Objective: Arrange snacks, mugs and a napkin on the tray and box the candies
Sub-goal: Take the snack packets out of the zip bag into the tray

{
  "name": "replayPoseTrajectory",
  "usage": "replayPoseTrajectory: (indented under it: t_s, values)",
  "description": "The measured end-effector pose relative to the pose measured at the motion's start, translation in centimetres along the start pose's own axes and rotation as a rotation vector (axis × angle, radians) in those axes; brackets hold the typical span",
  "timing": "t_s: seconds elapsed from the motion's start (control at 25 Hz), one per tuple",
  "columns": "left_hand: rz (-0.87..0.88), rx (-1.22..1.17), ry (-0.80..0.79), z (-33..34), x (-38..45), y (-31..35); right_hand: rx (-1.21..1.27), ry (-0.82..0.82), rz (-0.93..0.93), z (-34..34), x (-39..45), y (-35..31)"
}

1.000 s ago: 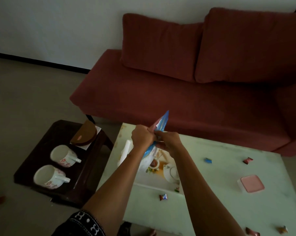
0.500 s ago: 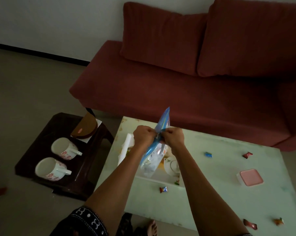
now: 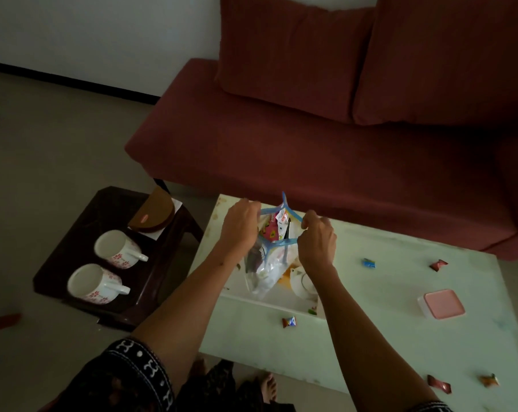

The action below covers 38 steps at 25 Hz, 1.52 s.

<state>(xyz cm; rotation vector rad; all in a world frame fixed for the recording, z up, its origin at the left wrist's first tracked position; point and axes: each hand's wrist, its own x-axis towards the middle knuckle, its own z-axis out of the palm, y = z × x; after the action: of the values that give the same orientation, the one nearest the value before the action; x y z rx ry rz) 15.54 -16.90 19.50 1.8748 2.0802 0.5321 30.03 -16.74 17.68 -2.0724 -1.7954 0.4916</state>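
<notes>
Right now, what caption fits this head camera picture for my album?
Two hands, left hand and right hand, pull open a blue-edged snack bag above the tray.

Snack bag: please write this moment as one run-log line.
snack bag: pulled open | left hand, right hand: gripping rim | above tray | mugs: side table
</notes>
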Motion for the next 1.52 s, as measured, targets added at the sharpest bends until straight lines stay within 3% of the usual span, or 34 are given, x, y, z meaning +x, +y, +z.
replayPoseTrajectory:
  t_s: [0.12, 0.32, 0.48, 0.56, 0.64, 0.76, 0.88, 0.96, 1.08, 1.2, 1.32, 1.44, 1.52]
  values:
    - [0.064, 0.093, -0.151, 0.5, -0.3, -1.6, -0.157, -0.070, 0.032, -0.6, 0.5, 2.2]
    - [0.098, -0.139, -0.096, 1.2, -2.8, 0.0, -0.281, -0.209, 0.282, -1.4, 0.6, 4.3]
    - [0.064, -0.293, -0.089, 2.3, -4.7, 2.2, -0.203, 0.094, -0.002, 0.4, -1.9, 4.1]
    - [0.040, -0.325, -0.086, 2.7, -5.4, 2.5, -0.055, -0.030, 0.018, 1.6, -2.4, 3.9]
    - [0.026, -0.327, -0.062, 3.0, -6.1, 2.7, 0.010, -0.200, 0.199, 2.8, -2.0, 3.9]
    - [0.024, -0.333, -0.037, 3.3, -7.4, 2.6, 0.155, -0.314, 0.438, 4.5, -1.5, 3.8]
    - [0.015, -0.361, -0.053, 3.3, -8.0, 2.1, 0.222, -0.395, 0.447, 5.8, -1.5, 4.0]
    - [0.021, -0.352, -0.050, 3.1, -7.8, 1.6, 0.268, -0.394, 0.353, 5.6, -1.5, 3.7]
    - [0.016, -0.358, 0.017, 2.7, -6.9, 0.9, 0.288, -0.318, 0.179, 2.5, -0.8, 2.3]
    - [-0.117, -0.247, 0.037, 2.8, -5.0, 0.1, 0.406, -0.032, 0.153, -2.8, 0.7, 2.1]
    - [-0.186, -0.183, 0.053, 3.0, -2.8, -0.9, 0.628, 0.213, 0.255, -6.8, 3.5, 5.3]
    - [-0.240, -0.200, 0.061, 3.3, -1.3, -1.5, 1.006, 0.246, 0.494, -5.5, 6.2, 9.7]
    - [-0.266, -0.249, 0.070, 3.7, -0.7, -1.5, 0.900, 0.223, 0.639, -1.6, 7.2, 12.2]
